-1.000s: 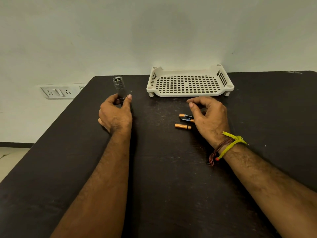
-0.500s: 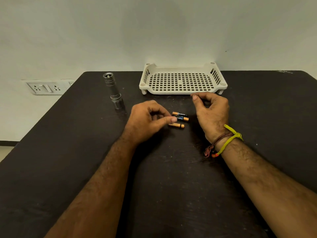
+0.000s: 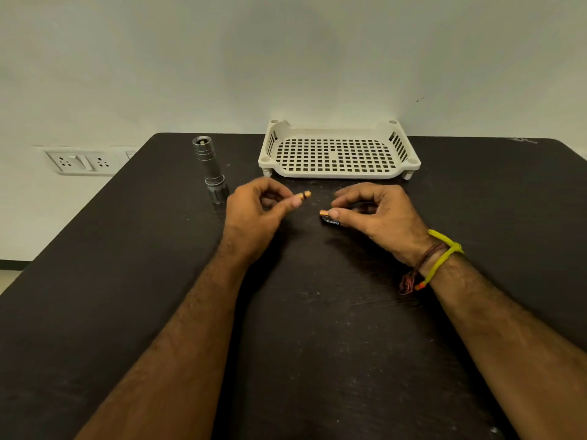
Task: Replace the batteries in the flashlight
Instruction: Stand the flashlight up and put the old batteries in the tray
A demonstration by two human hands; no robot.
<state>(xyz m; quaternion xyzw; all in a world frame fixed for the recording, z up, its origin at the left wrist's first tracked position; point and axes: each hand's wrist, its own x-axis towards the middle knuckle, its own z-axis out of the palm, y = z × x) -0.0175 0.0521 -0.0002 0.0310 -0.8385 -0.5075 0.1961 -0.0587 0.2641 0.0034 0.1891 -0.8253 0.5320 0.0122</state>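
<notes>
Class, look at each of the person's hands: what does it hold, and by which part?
Left hand pinches one battery by its near end, far end sticking out. Right hand grips another battery along its body; only its tip shows.

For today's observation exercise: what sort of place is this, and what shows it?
Probably an indoor room, home or office: a dark table stands against a plain wall, with switch-and-socket plates beside it. A white plastic tray sits on top.
</notes>
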